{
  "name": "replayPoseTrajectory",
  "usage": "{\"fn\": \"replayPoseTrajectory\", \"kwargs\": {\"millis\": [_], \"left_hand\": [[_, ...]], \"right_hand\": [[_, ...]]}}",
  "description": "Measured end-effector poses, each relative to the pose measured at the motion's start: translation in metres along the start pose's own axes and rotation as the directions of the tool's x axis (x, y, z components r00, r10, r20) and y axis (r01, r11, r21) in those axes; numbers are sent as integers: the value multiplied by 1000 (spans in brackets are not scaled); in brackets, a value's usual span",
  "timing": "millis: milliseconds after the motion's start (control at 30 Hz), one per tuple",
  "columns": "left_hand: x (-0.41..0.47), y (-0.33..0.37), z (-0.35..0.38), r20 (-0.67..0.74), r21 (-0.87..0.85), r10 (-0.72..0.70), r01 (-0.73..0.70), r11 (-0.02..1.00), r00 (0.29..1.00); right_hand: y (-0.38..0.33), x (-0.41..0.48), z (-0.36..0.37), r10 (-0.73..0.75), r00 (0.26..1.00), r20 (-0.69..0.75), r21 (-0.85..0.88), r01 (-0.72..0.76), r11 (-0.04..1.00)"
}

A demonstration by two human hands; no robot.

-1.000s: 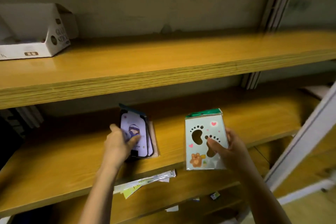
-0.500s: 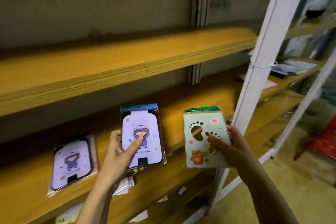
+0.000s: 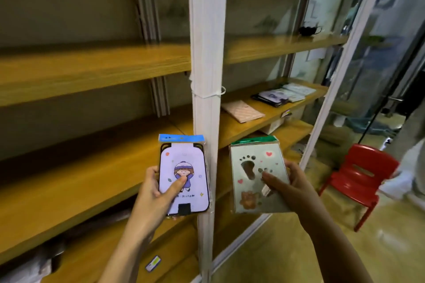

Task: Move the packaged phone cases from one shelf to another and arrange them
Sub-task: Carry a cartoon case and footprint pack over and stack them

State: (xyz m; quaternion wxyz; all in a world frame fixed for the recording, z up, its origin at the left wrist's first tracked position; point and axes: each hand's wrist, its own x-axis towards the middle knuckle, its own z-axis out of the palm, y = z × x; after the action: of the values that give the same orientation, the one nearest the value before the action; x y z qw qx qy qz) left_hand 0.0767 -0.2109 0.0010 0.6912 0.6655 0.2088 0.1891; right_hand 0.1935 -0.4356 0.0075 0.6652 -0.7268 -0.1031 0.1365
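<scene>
My left hand (image 3: 153,197) grips a packaged lilac phone case (image 3: 184,167) with a cartoon girl and a blue header, thumb on its front. In my right hand (image 3: 288,188) is a packaged pale green phone case (image 3: 250,181) printed with footprints, hearts and a bear, under a green header. Both packs are held upright in the air in front of a white shelf post (image 3: 205,53). On the right shelf unit's middle shelf (image 3: 257,111) lie several packaged cases (image 3: 279,95) in a row, beside a pink flat pack (image 3: 242,111).
Bare wooden shelves (image 3: 92,69) run to the left of the post. A red plastic chair (image 3: 361,181) stands on the floor at the right. A small label (image 3: 153,263) lies on a low shelf. A dark object (image 3: 308,30) sits on the upper right shelf.
The view has swung right from the left shelf unit to the right one. My left hand lifted the lilac case off the left shelf; both hands carry their cases rightward.
</scene>
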Motion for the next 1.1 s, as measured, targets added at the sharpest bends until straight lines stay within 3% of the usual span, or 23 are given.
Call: {"fn": "replayPoseTrajectory", "kwargs": {"millis": [500,833,1100], "left_hand": [[76,2,180,-15,44,4,-3,999,1000],[199,-3,283,-13,66,46,-45,997,999],[290,-3,359,-62,43,37,-35,998,997]], "right_hand": [[10,109,-151,-10,1000,-27,5,10,1000],[3,249,-226,-42,997,-64,-83,36,996],[-1,355,-274,-5,999,-48,-46,3,999]]}}
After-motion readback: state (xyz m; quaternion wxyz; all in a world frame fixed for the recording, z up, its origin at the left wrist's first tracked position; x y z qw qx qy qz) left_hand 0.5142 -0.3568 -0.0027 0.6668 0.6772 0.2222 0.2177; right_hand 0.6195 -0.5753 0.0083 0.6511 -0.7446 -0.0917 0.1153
